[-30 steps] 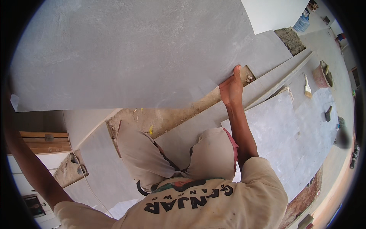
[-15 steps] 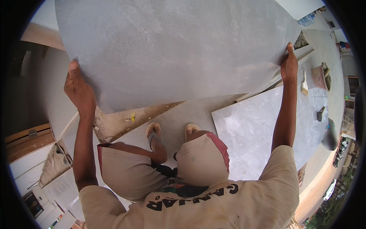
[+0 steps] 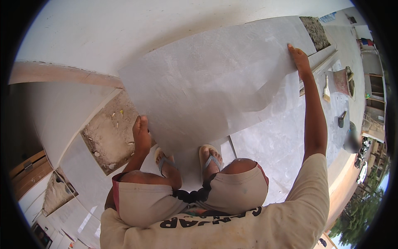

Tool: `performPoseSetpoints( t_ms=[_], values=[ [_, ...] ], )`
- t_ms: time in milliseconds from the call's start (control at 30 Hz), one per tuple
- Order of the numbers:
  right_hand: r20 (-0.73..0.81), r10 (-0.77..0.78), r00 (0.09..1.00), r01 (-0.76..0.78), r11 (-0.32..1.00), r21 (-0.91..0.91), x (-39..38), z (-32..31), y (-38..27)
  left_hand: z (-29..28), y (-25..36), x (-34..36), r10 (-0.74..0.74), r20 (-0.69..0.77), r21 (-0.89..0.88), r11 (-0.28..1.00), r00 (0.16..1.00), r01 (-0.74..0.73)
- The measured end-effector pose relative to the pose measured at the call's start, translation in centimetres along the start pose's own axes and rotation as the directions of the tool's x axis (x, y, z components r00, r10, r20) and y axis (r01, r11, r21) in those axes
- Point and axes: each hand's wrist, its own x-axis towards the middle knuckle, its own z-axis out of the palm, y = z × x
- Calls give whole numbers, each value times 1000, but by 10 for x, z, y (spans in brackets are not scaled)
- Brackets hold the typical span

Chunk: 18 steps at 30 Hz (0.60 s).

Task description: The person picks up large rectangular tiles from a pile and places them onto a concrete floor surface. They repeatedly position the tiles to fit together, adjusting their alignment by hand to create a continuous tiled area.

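Observation:
A large grey floor tile (image 3: 215, 79) is held tilted in front of me, its far edge close to the white wall. My left hand (image 3: 142, 136) grips its near left side, thumb on the upper face and fingers hidden beneath. At the right edge, my right hand (image 3: 299, 60) holds it with the thumb on top and the other fingers out of sight. Left of the tile lies an unfilled patch of rough sandy bed (image 3: 111, 128) with small debris. Both feet in sandals stand just below the tile's near edge.
White wall (image 3: 124, 33) runs along the far side. To the right are laid grey tiles (image 3: 265, 145), a paintbrush (image 3: 326, 89), a bucket (image 3: 343, 81) and a dark hand tool (image 3: 342, 119). Rough bed (image 3: 315, 33) shows at far right, and a wooden piece (image 3: 28, 166) sits at far left.
The tile has come lower and nearer my feet, uncovering the wall and more sandy bed. My left hand has moved right and toward me; my right hand has shifted slightly left.

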Motion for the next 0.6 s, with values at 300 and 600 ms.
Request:
performPoseSetpoints(
  t_ms=[300,600],
  values=[
    [20,43,999,-41,996,-81,57,50,48,18,-62,37,-298,283,3,951,911,310],
    [34,14,999,-8,982,-189,121,100,87,42,-67,82,-406,254,-2,908,878,420]
  ],
)
